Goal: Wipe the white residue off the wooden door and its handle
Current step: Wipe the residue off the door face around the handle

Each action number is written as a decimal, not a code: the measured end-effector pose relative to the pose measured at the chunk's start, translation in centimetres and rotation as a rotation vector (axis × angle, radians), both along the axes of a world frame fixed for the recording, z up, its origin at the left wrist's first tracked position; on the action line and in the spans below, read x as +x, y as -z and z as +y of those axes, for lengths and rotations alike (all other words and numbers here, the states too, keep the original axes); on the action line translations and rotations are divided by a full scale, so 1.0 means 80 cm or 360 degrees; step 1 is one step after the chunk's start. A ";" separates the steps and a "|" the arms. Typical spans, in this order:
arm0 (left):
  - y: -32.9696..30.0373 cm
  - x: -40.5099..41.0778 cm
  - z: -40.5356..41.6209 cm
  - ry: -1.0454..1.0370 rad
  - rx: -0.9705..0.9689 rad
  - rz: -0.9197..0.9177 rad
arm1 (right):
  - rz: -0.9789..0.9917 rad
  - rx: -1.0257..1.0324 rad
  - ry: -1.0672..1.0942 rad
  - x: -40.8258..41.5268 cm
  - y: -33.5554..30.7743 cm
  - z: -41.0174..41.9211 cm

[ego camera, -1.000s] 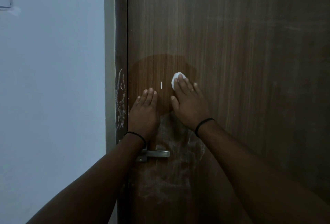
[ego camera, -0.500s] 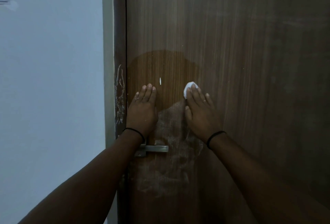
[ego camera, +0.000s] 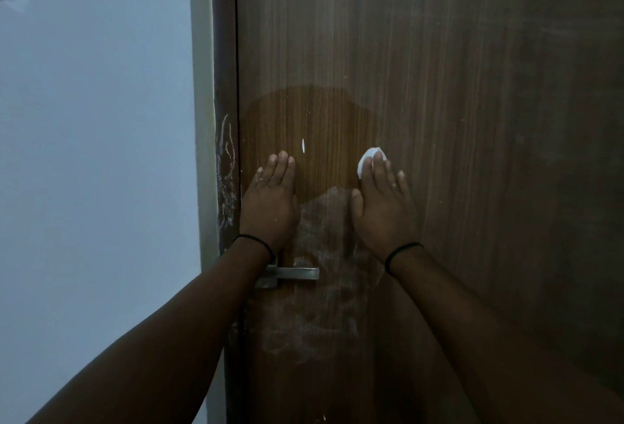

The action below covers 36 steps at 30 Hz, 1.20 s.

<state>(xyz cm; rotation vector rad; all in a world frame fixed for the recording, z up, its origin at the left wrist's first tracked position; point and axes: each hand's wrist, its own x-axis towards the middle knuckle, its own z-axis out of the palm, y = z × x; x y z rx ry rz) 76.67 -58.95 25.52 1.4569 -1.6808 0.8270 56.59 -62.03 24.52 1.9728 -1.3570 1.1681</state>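
— At the bottom of the view, what comes first?

— Two bare forearms reach up to the brown wooden door (ego camera: pixel 439 86), each wrist ringed by a thin black band (ego camera: pixel 403 251). Between them, low on the door, lies a cloudy patch of white powdery residue (ego camera: pixel 320 305), spreading below and above the handle.

— And the handle?

— The silver metal lever handle (ego camera: pixel 293 273) sits just under the left wrist, its bar pointing right into the residue.

— How do the hands lie?

— The left hand (ego camera: pixel 270 200) rests flat on the door near its left edge, fingers straight and close together. The right hand (ego camera: pixel 381 200) is also flat, its straight fingers pressing a small white wad of cloth or tissue (ego camera: pixel 366 160) against the wood; the wad peeks out past the fingertips.

— Further up?

— A darker, clean, damp-looking patch (ego camera: pixel 304 119) spans the door above both hands, with a small white fleck (ego camera: pixel 303 145) in it. White scratchy marks (ego camera: pixel 226 170) streak the dark door frame (ego camera: pixel 223 52) on the left, and beyond it is a pale blue-grey wall (ego camera: pixel 94 119).
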 end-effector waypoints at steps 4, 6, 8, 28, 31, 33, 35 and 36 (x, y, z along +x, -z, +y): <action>0.003 -0.004 0.001 0.0000 0.0012 0.0033 | 0.0185 -0.0002 -0.0148 0.029 0.001 0.007; 0.005 -0.004 0.003 0.0011 0.0034 0.0028 | 0.0331 0.0022 -0.0153 0.025 0.024 0.010; 0.005 -0.002 0.004 0.0027 0.0052 0.0006 | 0.0335 0.0050 -0.0097 0.007 0.040 0.009; 0.022 -0.005 0.013 0.0008 0.0088 0.0067 | 0.0070 0.0105 -0.0029 -0.012 0.013 0.002; 0.027 -0.008 0.013 0.0008 0.0098 0.0087 | 0.0216 0.0133 -0.0099 -0.015 0.033 0.008; 0.030 -0.005 0.015 0.0005 0.0117 0.0048 | 0.0256 0.0159 -0.0095 -0.031 0.055 0.011; 0.031 0.001 0.017 0.0019 0.0139 0.0013 | 0.0191 0.0167 -0.0049 -0.042 0.063 0.010; 0.031 0.004 0.017 0.0030 0.0146 0.0003 | 0.0148 0.0165 -0.0022 -0.042 0.061 0.010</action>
